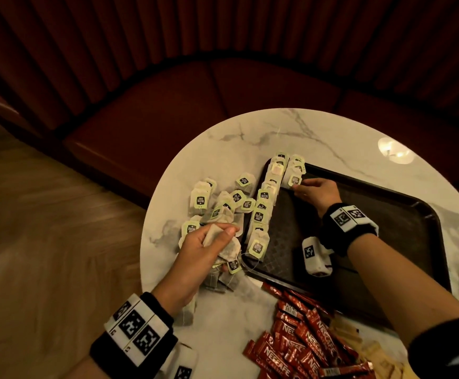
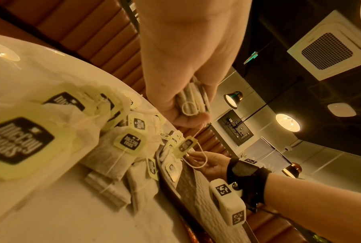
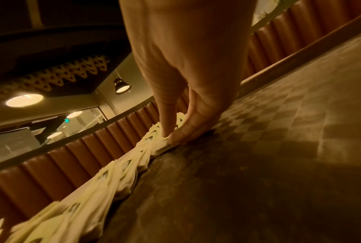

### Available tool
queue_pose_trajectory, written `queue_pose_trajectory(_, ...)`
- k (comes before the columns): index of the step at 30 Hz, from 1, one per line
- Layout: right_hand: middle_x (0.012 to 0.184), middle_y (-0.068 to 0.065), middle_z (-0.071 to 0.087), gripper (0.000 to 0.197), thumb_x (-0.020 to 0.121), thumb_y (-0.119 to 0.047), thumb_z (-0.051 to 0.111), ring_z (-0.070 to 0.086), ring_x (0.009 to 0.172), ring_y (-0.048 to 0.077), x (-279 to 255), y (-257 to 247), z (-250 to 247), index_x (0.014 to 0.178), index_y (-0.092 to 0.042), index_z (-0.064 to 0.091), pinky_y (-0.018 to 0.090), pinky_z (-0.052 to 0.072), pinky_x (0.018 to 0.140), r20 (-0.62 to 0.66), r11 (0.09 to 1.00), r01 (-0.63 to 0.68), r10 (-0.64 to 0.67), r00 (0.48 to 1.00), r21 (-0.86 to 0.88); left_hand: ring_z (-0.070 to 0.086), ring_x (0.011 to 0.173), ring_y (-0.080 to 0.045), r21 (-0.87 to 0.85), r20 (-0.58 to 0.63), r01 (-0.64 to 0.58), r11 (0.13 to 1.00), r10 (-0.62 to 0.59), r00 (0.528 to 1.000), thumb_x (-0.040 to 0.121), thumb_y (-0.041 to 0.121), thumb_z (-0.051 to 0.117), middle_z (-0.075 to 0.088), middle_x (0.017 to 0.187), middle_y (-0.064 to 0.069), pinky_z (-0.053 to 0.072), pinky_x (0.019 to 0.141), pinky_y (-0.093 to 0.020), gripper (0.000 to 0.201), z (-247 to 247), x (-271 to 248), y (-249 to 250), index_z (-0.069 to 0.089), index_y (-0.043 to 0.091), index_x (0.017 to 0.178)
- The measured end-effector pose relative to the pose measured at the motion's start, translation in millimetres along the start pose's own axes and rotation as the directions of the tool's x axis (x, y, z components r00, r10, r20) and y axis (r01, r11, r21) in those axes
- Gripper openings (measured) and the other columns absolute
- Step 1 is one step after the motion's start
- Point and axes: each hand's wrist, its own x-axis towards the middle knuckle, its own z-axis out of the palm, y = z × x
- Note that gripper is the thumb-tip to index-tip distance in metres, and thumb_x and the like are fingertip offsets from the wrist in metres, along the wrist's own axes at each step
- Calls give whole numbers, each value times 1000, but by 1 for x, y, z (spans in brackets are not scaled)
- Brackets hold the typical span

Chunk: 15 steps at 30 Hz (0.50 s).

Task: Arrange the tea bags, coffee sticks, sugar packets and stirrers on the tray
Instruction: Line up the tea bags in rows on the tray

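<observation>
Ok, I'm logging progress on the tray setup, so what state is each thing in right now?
tray: mostly bare, tea bags lined along its left edge
row of tea bags: overlapping, on the tray
loose tea bags: heaped on the table
coffee sticks: piled off the tray
left hand: grips a bunch of tea bags
right hand: pinches a tea bag in the second row

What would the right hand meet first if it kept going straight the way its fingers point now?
Probably the second row of tea bags on the tray: the right hand already pinches its nearest bag, with the first row just beyond.
</observation>
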Motion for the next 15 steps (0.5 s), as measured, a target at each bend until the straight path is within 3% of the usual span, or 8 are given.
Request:
queue_pose_trajectory(7, 113, 16, 68, 28, 77, -4, 80, 69, 90, 20, 4, -5, -2, 100, -10, 66, 29, 57, 84, 70, 1000, 17, -16, 997, -7, 64, 70, -10, 6, 7, -4, 1000, 4, 1000, 94, 17, 60, 71, 84, 1, 49, 47, -26, 15, -1, -2, 2, 74, 14, 99)
queue_pose_trajectory(10, 117, 15, 67, 42, 78, -7, 81, 68, 97, 22, -1, -9, -6, 117, -3, 64, 32, 56, 91, 58, 1000, 8, -6, 998, -20, 64, 70, -11, -15, 4, -13, 1000, 13, 1000, 94, 19, 58, 71, 86, -1, 49, 47, -26, 17, -2, -3, 4, 74, 12, 99)
queue_pose_trajectory(13, 113, 11, 68, 43, 82, -11, 78, 68, 90, 18, -28, -22, -8, 122, -4, 63, 37, 55, 94, -11, 990, 116, -117, 993, -75, 65, 73, -14, -81, 0, -1, 997, 1, 1000, 94, 29, 54, 71, 92, -6, 49, 48, -26, 28, -2, -2, 9, 72, 8, 100)
queue_pose_trajectory(15, 109, 7, 68, 32, 89, -15, 71, 68, 88, 15, -68, -32, -4, 120, -10, 64, 31, 57, 84, 57, 971, 210, -205, 977, -113, 65, 72, -14, -156, 8, 18, 988, -17, 1000, 90, 38, 53, 71, 97, -7, 49, 49, -26, 38, 0, 0, 13, 71, 7, 100)
